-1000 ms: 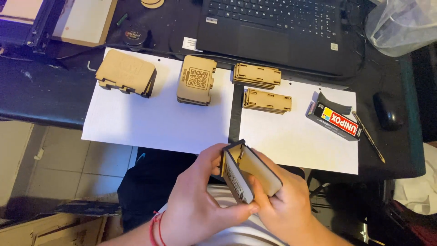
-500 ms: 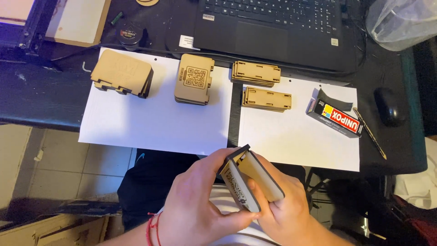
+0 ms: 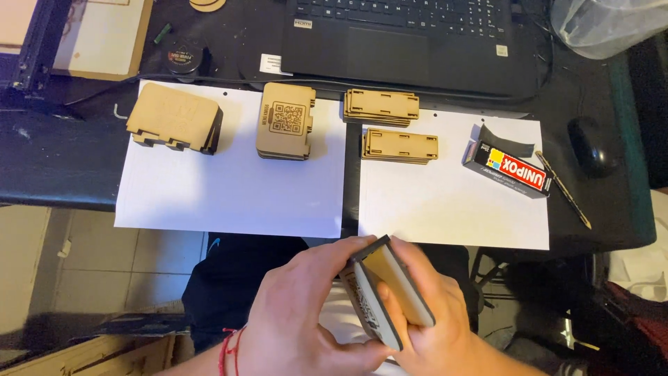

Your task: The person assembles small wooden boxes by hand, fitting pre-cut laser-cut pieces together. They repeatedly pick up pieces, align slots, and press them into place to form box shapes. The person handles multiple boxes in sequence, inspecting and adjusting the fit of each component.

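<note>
At the far left a flat wooden sheet (image 3: 104, 38) runs out of the top edge. On the left white paper sheet (image 3: 229, 195) sits a stack of notched wooden panels (image 3: 174, 125), and to its right a stack of rounded panels with an engraved square code (image 3: 285, 129). Far behind these, a small round black tin (image 3: 184, 56) lies on the dark desk (image 3: 56, 167), and the laptop (image 3: 410, 42) is cut off at the top.

Near the camera, the left hand (image 3: 306, 320) wraps its fingers over the left face of a small wooden box (image 3: 386, 292), which is held over the person's lap — below the desk's near edge. The right hand (image 3: 431, 313) closes on the box from the right and from beneath. The box's lower part is hidden by both hands, so how its pieces join there cannot be made out.

On the right paper sheet (image 3: 452, 216) lie two stacks of slotted wooden strips (image 3: 400, 145), then a black glue carton (image 3: 508, 170) with its flap open, and a thin pencil-like stick (image 3: 565, 191). A computer mouse (image 3: 591, 146) sits in shadow — hard to make out — and a clear plastic bag (image 3: 612, 24) is cropped at the corner.
</note>
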